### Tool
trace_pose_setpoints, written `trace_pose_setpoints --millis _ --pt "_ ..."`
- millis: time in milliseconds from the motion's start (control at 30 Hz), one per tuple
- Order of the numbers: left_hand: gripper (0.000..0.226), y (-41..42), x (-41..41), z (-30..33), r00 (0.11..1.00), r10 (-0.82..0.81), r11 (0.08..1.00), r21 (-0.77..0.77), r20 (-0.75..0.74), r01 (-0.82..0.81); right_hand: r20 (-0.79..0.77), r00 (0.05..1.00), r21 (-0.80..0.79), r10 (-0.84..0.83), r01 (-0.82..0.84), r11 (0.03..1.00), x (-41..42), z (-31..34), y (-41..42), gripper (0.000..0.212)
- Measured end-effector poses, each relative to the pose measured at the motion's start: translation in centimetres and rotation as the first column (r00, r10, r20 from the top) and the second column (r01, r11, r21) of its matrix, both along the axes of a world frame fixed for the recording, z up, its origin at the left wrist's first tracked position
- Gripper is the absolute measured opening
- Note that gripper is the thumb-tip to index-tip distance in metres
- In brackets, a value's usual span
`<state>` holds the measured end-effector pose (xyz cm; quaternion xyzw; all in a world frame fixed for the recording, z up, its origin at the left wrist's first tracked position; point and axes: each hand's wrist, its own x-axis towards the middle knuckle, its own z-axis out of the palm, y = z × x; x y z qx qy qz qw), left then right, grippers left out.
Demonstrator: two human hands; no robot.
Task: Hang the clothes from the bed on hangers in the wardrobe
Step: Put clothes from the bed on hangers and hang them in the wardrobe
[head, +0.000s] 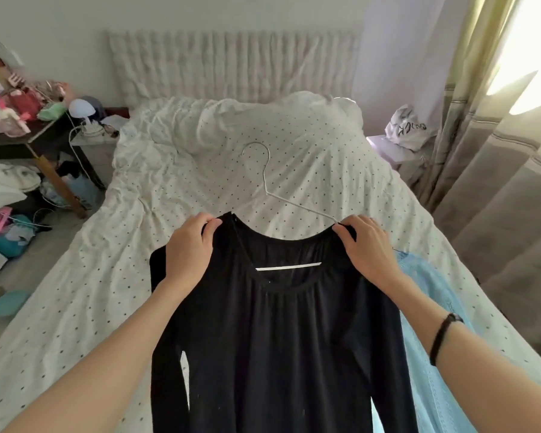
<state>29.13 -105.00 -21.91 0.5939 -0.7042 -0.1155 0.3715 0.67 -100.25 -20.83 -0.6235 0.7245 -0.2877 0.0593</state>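
Head view, near to far. Black long-sleeved top [281, 354] held up over the bed [107, 276], white wire hanger [272, 195] inside its neckline, crossbar showing through the neck opening, hook rising clear above. Left hand [189, 248] grips the top's left shoulder; right hand [366, 248] pinches the right shoulder at the hanger's arm. Black wristband [442, 337] on right forearm. Light blue garment [431, 339] lies on the dotted sheet, partly behind the top. Beyond: padded headboard [231, 64], cluttered side table [28, 132], curtains [481, 151].
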Motion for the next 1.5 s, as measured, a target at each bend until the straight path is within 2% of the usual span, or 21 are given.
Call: trace_pose_setpoints --millis 100,200,333,500,600,733,867,933,1033,1100,1233,1300,1400,1500 --pt "0.026 -6.0 -1.4 -2.6 1.0 -0.001 1.0 -0.022 0.021 0.001 -0.001 1.0 0.017 -0.02 0.02 1.0 -1.0 -2.3 -5.6 0.026" --pt "0.027 -11.1 -2.7 -6.7 0.991 -0.013 1.0 -0.022 0.129 0.016 0.011 0.999 0.047 -0.03 0.029 0.998 -2.2 -6.8 -10.5 0.026" --pt "0.027 -15.3 -4.0 -14.6 0.975 -0.019 0.998 0.069 0.22 0.004 0.021 0.999 0.176 -0.046 0.042 0.984 -3.4 -15.8 -15.1 0.027" --pt "0.025 -17.5 -4.6 -24.5 0.929 -0.041 0.98 0.194 0.368 -0.034 -0.113 0.993 0.341 -0.038 0.074 0.937 -4.0 -26.2 -17.8 0.031" --pt "0.027 -18.4 -5.4 -28.2 0.93 -0.052 0.955 0.291 0.363 -0.061 -0.129 0.991 0.38 -0.041 0.087 0.921 -4.6 -30.4 -18.6 0.031" --pt "0.027 -19.5 -6.3 -31.0 0.937 -0.028 0.941 0.325 0.349 -0.093 -0.123 0.992 0.406 -0.037 0.085 0.91 -5.1 -33.3 -19.5 0.031" --pt "0.031 -19.7 -6.8 -32.1 0.924 -0.111 0.852 0.513 0.367 -0.101 -0.106 0.994 0.415 -0.037 0.078 0.907 -4.8 -33.9 -19.4 0.031" --pt "0.039 -19.3 -6.7 -31.9 0.858 -0.231 0.814 0.575 0.458 -0.088 -0.12 0.993 0.405 -0.002 0.051 0.913 -4.6 -33.4 -18.9 0.035" --pt "0.051 -17.7 -6.9 -29.9 0.756 -0.335 0.846 0.532 0.562 -0.021 -0.138 0.988 0.377 0.07 -0.013 0.926 -4.5 -31.8 -17.4 0.042" --pt "0.054 -16.2 -7.6 -27.6 0.734 -0.359 0.886 0.458 0.577 0.073 -0.138 0.985 0.334 0.1 -0.049 0.941 -4.4 -29.9 -16.2 0.046" --pt "0.052 -12.8 -9.2 -22.0 0.768 -0.376 0.923 0.283 0.518 0.26 -0.19 0.977 0.262 0.099 -0.046 0.964 -4.0 -24.5 -12.3 0.053" --pt "0.051 -9.7 -9.6 -19.5 0.816 -0.359 0.931 0.234 0.454 0.28 -0.207 0.977 0.228 0.045 0.003 0.974 -3.7 -21.9 -8.7 0.054" --pt "0.062 -2.5 -9.3 -17.3 0.868 -0.377 0.904 0.332 0.322 0.27 -0.22 0.975 0.245 -0.032 0.087 0.966 -2.6 -18.7 -1.3 0.06" --pt "0.062 4.6 -8.3 -16.6 0.838 -0.45 0.861 0.398 0.31 0.315 -0.196 0.974 0.307 -0.112 0.169 0.937 -1.2 -17.1 7.1 0.062"
